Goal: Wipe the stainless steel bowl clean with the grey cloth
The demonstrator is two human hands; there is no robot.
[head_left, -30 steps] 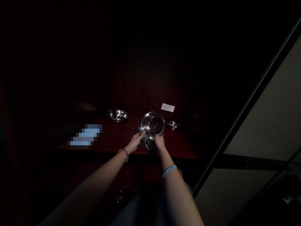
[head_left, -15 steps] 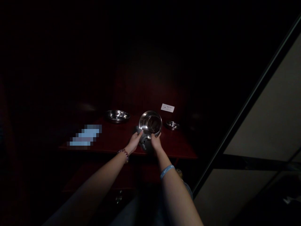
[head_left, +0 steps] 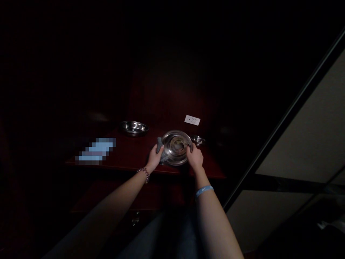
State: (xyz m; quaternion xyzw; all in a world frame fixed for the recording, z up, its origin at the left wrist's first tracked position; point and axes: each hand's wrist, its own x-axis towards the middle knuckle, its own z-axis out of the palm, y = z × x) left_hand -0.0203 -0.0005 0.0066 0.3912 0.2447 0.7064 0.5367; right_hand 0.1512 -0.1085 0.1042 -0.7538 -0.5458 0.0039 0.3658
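I hold a round steel bowl [head_left: 175, 146] just above the front part of a dark red wooden tabletop [head_left: 129, 154]. My left hand [head_left: 154, 158] presses a grey cloth [head_left: 161, 154] against the bowl's left rim. On the right rim my right hand [head_left: 195, 157] grips the bowl. The bowl's inside faces up toward me. The room is very dim.
A wide shallow steel dish [head_left: 133, 127] sits at the back left of the table, a small steel bowl [head_left: 198, 139] at the right. A blurred pale flat item [head_left: 95, 151] lies at the left. A white socket plate [head_left: 192, 119] is on the wall behind.
The bowl has tipped from facing me, tilted upright, to lying nearly level and lower. My right hand moved from beneath it to its right rim.
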